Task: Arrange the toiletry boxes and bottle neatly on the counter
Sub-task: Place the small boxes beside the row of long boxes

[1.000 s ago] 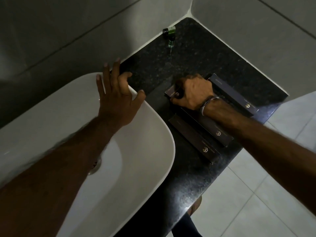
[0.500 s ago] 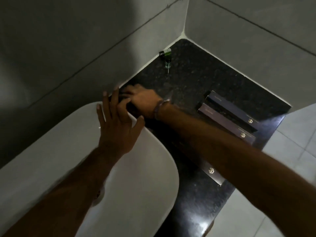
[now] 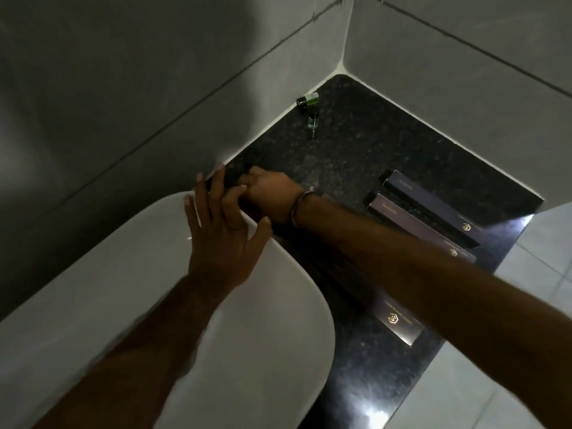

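My right hand point(image 3: 272, 193) lies on the black granite counter point(image 3: 356, 156) at the sink's back corner, fingers curled over a dark box point(image 3: 230, 181) that is mostly hidden in shadow. My left hand point(image 3: 223, 243) rests flat on the sink rim with fingers spread, its fingertips touching the same spot. Two dark toiletry boxes point(image 3: 433, 209) point(image 3: 414, 227) lie side by side at the counter's right edge. A third box point(image 3: 399, 323) shows from under my right forearm. A small green bottle point(image 3: 308, 100) lies on its side by the wall, with a tiny clear bottle point(image 3: 313, 119) beside it.
The white basin point(image 3: 278, 320) fills the lower left. Grey tiled walls point(image 3: 448, 72) close the counter at the back and on the right. The counter's front edge drops to a light tiled floor point(image 3: 541, 258).
My right hand left the group of boxes and moved left with one box to the sink's back corner, meeting my left fingertips. My left hand stayed on the rim.
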### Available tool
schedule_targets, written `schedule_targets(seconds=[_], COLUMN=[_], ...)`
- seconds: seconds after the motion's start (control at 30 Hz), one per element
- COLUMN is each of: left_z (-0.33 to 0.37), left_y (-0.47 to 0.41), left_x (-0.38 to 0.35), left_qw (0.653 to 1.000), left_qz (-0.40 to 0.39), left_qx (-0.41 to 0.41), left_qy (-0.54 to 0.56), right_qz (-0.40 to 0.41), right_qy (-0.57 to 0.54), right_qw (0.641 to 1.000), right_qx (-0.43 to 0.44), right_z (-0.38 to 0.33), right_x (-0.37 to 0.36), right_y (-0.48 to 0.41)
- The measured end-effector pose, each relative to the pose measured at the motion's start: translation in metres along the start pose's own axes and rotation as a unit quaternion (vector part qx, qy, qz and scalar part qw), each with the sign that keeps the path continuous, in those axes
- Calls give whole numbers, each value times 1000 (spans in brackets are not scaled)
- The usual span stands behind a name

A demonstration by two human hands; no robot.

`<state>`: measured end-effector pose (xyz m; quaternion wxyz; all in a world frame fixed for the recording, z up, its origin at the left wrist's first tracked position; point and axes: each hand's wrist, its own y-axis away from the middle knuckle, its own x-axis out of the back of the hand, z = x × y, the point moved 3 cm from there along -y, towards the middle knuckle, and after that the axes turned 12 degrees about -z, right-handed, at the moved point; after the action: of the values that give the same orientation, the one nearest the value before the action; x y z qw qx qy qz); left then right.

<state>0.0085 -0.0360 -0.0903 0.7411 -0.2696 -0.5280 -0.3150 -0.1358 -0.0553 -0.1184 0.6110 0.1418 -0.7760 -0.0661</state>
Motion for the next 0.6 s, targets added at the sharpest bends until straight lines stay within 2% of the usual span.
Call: schedule_targets(seconds=[0.07, 0.23, 0.3, 0.4, 0.6], left_z=[-1, 1, 2, 2, -1], left_y=[-1, 0, 1, 2, 0], left_x=[0, 0, 1, 1, -3], left_qw=[1000, 1000, 1000, 1000, 999], left_qz=[11, 17, 16, 27, 39], left_qx=[-8, -2, -2, -1, 0], left_qy=[-12, -13, -15, -15, -19], right_qz=[27, 131, 112, 32, 32], right_qy=[11, -109, -114, -107, -75], right_qw=[1000, 980, 981, 986, 986], right_qx=[-1, -101, -112, -123, -145], right_z=[11, 29, 21, 4, 0], right_x=[14, 27, 12, -19, -37], right_y=[20, 75, 97, 114, 118])
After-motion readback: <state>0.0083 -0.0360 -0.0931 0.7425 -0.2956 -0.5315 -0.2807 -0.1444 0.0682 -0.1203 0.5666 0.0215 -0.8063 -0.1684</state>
